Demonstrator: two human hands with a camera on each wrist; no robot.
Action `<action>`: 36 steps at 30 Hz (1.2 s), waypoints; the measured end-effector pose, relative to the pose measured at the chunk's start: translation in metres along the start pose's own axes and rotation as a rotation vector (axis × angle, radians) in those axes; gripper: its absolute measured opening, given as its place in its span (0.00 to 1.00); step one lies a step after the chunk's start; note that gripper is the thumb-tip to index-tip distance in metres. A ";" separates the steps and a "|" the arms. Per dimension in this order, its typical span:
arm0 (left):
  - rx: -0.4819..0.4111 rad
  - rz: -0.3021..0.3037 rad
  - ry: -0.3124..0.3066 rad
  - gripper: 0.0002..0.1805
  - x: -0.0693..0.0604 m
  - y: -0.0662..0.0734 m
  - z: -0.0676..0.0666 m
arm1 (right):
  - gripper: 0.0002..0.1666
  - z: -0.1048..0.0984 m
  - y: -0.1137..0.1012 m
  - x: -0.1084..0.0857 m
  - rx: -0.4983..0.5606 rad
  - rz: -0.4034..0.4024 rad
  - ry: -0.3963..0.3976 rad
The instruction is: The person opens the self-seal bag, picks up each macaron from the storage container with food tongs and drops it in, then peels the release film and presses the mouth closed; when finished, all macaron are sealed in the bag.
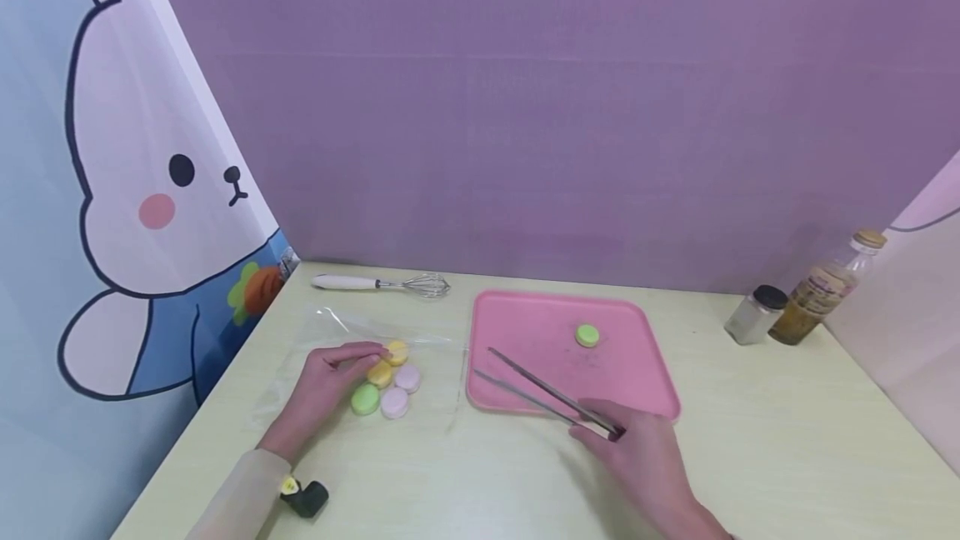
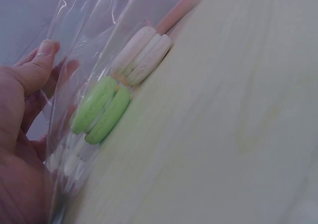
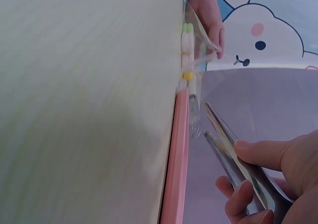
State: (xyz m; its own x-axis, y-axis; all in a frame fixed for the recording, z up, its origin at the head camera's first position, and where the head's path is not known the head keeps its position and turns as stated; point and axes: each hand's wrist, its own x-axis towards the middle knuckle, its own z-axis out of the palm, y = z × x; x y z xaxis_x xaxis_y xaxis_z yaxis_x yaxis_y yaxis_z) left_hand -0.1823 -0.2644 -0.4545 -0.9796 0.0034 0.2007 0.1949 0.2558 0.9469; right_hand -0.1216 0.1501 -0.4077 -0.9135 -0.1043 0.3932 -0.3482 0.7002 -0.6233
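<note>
My left hand point(image 1: 331, 383) pinches the raised edge of a clear plastic bag point(image 2: 94, 15). Several macarons lie in the bag: a green macaron point(image 1: 365, 399), two yellow ones and two lilac ones, among them a lilac macaron point(image 1: 394, 402). Metal tongs point(image 1: 536, 382) are gripped in my right hand point(image 1: 645, 458). Their tips are apart, with nothing between them, above the left part of a pink tray point(image 1: 517, 315). One green macaron point(image 1: 587, 335) sits on that tray, beyond the tongs.
A whisk point(image 1: 382, 283) with a white handle lies behind the bag. At the far right stand a black-lidded jar point(image 1: 753, 317) and a corked bottle point(image 1: 821, 294). A small black object point(image 1: 306, 498) is beside my left sleeve. A purple backdrop rises behind the table.
</note>
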 end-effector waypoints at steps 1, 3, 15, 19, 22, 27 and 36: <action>-0.001 -0.001 0.001 0.12 0.000 0.000 0.000 | 0.19 -0.003 0.002 -0.002 -0.015 0.004 0.010; -0.003 -0.002 0.000 0.12 0.000 0.000 0.000 | 0.19 -0.008 0.006 -0.005 -0.057 0.014 0.028; 0.017 -0.032 -0.003 0.13 0.000 0.000 0.000 | 0.18 -0.031 0.031 -0.020 -0.194 0.068 0.101; 0.020 -0.033 -0.005 0.13 0.000 0.000 0.000 | 0.18 -0.039 0.039 -0.022 -0.226 0.106 0.117; 0.013 -0.031 -0.007 0.13 0.000 0.000 0.000 | 0.18 -0.045 0.045 -0.024 -0.253 0.125 0.136; 0.010 -0.023 -0.003 0.14 0.000 0.000 0.000 | 0.19 -0.054 0.054 -0.025 -0.285 0.142 0.157; -0.004 0.003 -0.005 0.13 0.001 -0.003 -0.001 | 0.18 -0.063 0.071 -0.025 -0.329 0.151 0.169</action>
State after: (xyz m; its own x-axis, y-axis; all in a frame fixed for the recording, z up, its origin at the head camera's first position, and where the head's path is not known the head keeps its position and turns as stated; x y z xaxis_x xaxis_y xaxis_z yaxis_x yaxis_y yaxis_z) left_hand -0.1833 -0.2657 -0.4567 -0.9792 0.0090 0.2028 0.1985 0.2517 0.9472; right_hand -0.1106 0.2464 -0.4189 -0.8922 0.1161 0.4364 -0.1010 0.8906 -0.4434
